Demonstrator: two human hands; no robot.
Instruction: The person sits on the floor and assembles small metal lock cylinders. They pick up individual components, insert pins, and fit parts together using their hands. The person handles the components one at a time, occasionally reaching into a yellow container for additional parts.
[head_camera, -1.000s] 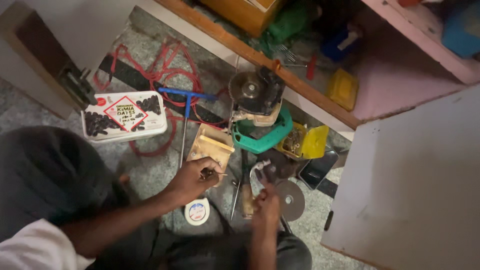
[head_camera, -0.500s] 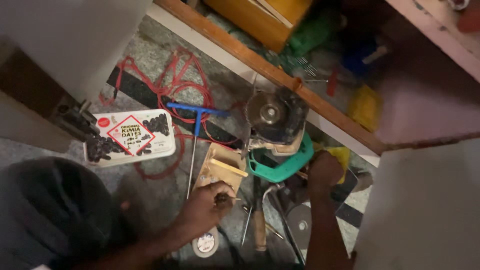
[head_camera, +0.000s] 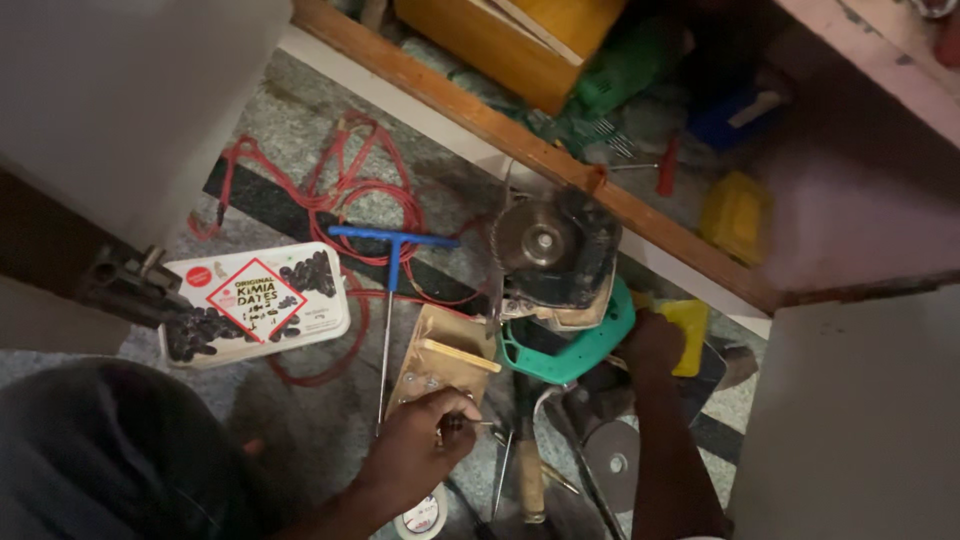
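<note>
In the head view, the left hand (head_camera: 415, 450) is seen closed into a loose fist, its fingers pinched together on a small dark piece (head_camera: 452, 424) whose kind cannot be told; the piece is held at the thumb side of the fist. Just above that grip a small cardboard box (head_camera: 440, 365) is laid open on the floor, and to its left a long blue T-handled tool (head_camera: 390, 290) is stretched out, its crossbar well above the fist. Just right of the grip, a wooden-handled tool (head_camera: 530, 475) and some thin metal rods are spread on the floor, and a small round roll (head_camera: 425, 515) is partly covered below the wrist. The right hand (head_camera: 652, 345) is placed against a yellow thing (head_camera: 688, 330) beside the green guard of a power tool (head_camera: 560, 270); whether its fingers are closed on anything cannot be told, since only the back of the hand is shown. Below that hand a grey cutting disc (head_camera: 612, 462) is lying flat. Well to the left of both hands a white plastic box with a printed lid (head_camera: 255, 300) is set on the floor, with a red cable (head_camera: 340, 200) looped above it. Beyond the power tool a wooden sill (head_camera: 470, 110) is crossed into a cupboard floor, where an orange box (head_camera: 510, 35) is kept.
</note>
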